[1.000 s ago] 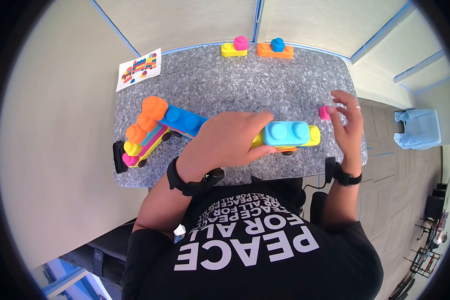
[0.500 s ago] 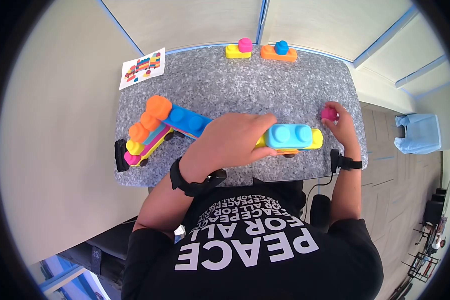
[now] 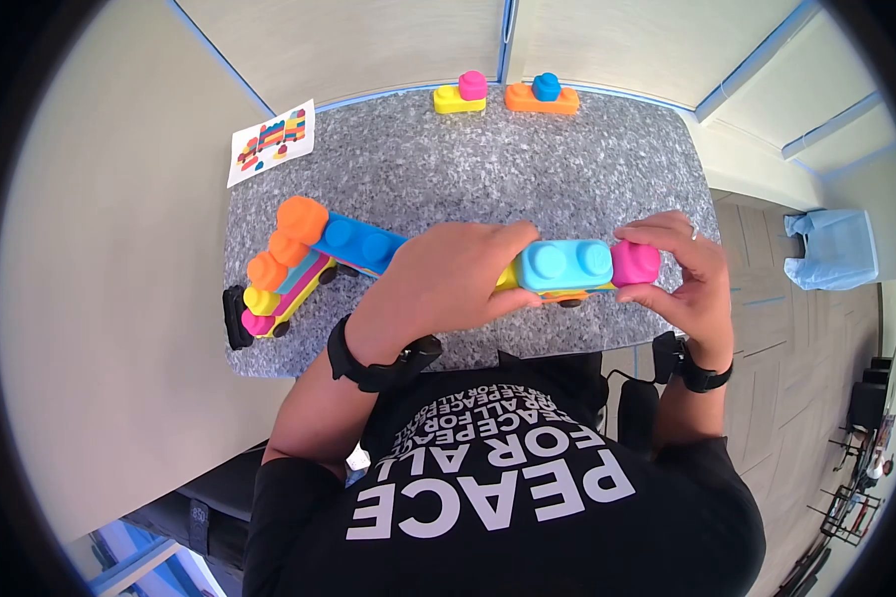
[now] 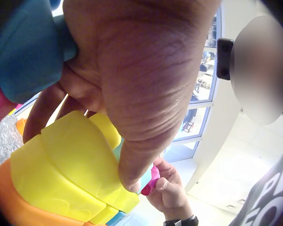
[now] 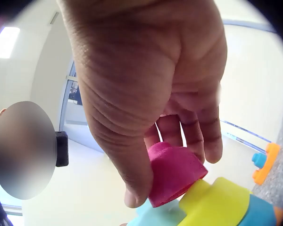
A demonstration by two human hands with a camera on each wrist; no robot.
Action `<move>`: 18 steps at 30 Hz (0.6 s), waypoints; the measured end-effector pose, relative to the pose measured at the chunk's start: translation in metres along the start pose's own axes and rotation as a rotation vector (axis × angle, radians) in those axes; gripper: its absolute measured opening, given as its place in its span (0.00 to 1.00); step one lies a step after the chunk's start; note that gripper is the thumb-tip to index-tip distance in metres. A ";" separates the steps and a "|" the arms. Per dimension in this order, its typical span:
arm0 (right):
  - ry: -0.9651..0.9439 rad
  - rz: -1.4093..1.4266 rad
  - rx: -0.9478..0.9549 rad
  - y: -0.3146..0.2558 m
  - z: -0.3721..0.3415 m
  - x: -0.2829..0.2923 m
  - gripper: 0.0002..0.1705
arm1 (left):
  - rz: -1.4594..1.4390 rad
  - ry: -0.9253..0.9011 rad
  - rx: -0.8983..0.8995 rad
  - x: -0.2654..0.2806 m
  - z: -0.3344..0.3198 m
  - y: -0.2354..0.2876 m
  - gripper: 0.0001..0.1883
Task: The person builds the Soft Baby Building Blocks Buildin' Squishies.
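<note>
My right hand [image 3: 697,284] pinches a pink building block [image 3: 635,263] between thumb and fingers. The block sits at the right end of a toy block vehicle, right beside a light blue two-stud block [image 3: 567,264]. In the right wrist view the pink block is slightly tilted, its lower edge right at the stud of a yellow block [image 5: 217,202]. My left hand [image 3: 448,279] grips the vehicle from above, its thumb against the yellow blocks [image 4: 66,165]. To its left runs a blue block section [image 3: 358,242], partly hidden by the hand.
At the left, another wheeled section with orange blocks [image 3: 302,219] angles toward the front edge, beside a black object [image 3: 236,316]. A picture card [image 3: 272,144] lies back left. Along the back stand a yellow block [image 3: 458,99] with a pink one and an orange block [image 3: 543,99] with a blue one.
The right hand took the pink block from the table's right side and carried it left and nearer, over the vehicle's right end. The left hand keeps its grip.
</note>
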State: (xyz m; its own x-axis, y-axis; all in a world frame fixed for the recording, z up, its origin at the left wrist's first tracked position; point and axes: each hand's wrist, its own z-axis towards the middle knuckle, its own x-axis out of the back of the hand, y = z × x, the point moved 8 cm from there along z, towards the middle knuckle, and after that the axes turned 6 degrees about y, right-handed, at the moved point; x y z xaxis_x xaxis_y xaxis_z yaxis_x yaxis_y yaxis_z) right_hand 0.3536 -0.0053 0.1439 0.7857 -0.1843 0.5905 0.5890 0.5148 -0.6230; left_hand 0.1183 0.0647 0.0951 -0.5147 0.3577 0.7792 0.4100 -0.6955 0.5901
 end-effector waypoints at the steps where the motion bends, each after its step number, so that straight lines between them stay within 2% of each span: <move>1: -0.008 -0.013 0.004 -0.001 0.001 -0.003 0.39 | 0.003 0.007 -0.002 0.000 0.000 0.000 0.29; 5: -0.026 0.024 -0.078 0.009 -0.003 -0.009 0.37 | 0.004 0.011 -0.005 0.001 0.000 0.001 0.29; 11: 0.019 0.263 -0.164 0.039 -0.023 -0.021 0.36 | 0.005 0.013 -0.005 0.002 0.000 0.002 0.28; 14: 0.028 0.204 -0.134 0.038 -0.027 -0.027 0.40 | 0.011 0.010 -0.013 0.001 0.000 0.002 0.29; 18: 0.081 0.266 -0.214 0.046 -0.037 -0.040 0.45 | -0.089 0.160 -0.105 0.009 -0.001 0.010 0.34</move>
State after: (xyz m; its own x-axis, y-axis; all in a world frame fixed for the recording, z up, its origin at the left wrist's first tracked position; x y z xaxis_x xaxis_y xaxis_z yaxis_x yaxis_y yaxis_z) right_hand 0.3563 -0.0054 0.0722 0.9245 -0.1372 0.3556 0.3809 0.3680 -0.8482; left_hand 0.1172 0.0605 0.1078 -0.6621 0.3230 0.6763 0.2811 -0.7294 0.6236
